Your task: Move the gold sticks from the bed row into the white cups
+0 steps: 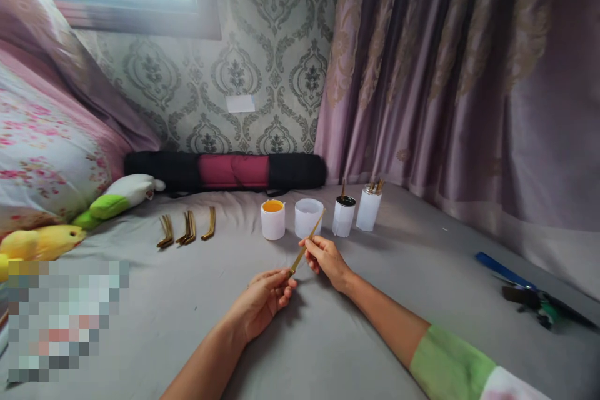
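Observation:
In the head view a slender gold-coloured strip (300, 257) slants up to the right between my hands. My left hand (267, 299) grips its lower end, with fingers curled around it. Higher up, my right hand (327, 256) pinches the same strip between thumb and fingers. Its thin upper end rises in front of an open white tub (309, 225). Left of that tub is a white cup (273, 225) with orange inside. Several similar bent gold-coloured strips (188, 228) lie in groups on the grey sheet at the left.
A white-wrapped container with a dark top (343, 220) and a white-wrapped jar (368, 211) hold thin sticks. Behind lies a black and maroon roll (234, 170). Plush toys (42, 242) lie left; a blue-handled tool (504, 270) lies right among dark items. Purple curtains (422, 75) hang behind.

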### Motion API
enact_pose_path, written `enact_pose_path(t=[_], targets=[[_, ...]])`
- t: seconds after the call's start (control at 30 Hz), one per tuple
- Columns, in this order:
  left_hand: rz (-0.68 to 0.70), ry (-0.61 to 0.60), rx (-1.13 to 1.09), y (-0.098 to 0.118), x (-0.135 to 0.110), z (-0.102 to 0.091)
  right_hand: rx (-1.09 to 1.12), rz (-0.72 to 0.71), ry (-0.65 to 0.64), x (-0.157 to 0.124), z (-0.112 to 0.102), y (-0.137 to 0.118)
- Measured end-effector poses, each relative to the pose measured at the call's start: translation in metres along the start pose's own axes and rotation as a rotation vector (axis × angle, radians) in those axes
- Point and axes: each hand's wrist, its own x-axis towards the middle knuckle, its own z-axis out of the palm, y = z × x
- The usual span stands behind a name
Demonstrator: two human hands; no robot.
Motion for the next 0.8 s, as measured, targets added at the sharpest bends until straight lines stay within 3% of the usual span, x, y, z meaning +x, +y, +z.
enact_pose_path(t=[0.8], targets=[[-0.010,-0.007,-0.021,0.001,-0.002,-0.003,-0.086,-0.110,0.186,0.012,-0.031,-0.029]])
